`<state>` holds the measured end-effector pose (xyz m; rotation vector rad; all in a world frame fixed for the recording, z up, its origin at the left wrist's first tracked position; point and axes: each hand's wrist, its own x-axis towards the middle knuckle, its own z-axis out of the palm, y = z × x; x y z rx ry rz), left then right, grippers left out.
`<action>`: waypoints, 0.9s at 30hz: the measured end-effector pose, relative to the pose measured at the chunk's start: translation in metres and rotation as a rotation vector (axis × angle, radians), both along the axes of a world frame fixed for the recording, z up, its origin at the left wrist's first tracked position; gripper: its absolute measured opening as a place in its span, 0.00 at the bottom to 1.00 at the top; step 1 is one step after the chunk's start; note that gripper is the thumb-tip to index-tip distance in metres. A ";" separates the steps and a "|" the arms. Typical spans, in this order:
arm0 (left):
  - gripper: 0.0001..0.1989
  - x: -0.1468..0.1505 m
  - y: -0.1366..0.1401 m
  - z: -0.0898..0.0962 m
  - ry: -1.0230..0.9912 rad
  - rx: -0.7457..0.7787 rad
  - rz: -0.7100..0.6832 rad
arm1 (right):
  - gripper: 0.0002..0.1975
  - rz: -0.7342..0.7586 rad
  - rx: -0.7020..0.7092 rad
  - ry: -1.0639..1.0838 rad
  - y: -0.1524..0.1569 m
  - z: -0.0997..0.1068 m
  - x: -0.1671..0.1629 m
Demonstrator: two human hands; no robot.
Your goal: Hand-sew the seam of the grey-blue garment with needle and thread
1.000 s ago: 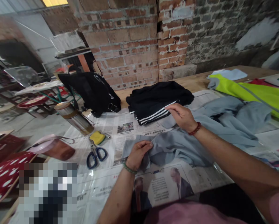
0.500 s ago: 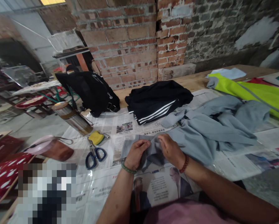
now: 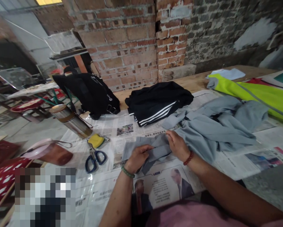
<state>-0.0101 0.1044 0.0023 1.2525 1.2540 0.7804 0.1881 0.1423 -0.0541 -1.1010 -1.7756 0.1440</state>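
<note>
A grey garment [image 3: 203, 135] lies crumpled over the newspaper, its near-left end stretched between my hands. My left hand [image 3: 139, 157], with a green bead bracelet at the wrist, pinches the folded cloth between thumb and fingers. On the other side, my right hand [image 3: 178, 144], wearing a dark red bracelet, grips the cloth with thumb and fingertips closed together. A flat strip of the grey fabric runs between them. Whether anything small, such as a needle, sits in the fingertips cannot be made out.
Left of my hands lie blue-handled scissors [image 3: 94, 159] and a yellow sponge-like pad [image 3: 96, 141]. Beyond them stand a steel flask [image 3: 72, 121], a pink cup [image 3: 54, 153] and a black bag [image 3: 89, 94]. Folded black clothing [image 3: 159, 102] and a neon-yellow garment [image 3: 257, 93] lie farther back.
My right hand has moved slightly right, away from the left. The cloth between them, bunched before, now shows as a flatter, straighter strip. The view has shifted slightly.
</note>
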 end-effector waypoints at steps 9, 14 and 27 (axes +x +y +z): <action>0.06 0.005 -0.001 -0.001 0.040 -0.024 0.025 | 0.08 0.007 -0.125 0.322 -0.014 0.030 0.009; 0.06 0.006 -0.003 0.002 -0.004 -0.036 0.041 | 0.05 0.314 -0.228 0.760 -0.040 0.085 0.041; 0.09 0.009 -0.003 0.005 -0.024 -0.100 0.095 | 0.17 0.955 -1.398 0.859 -0.083 0.040 0.015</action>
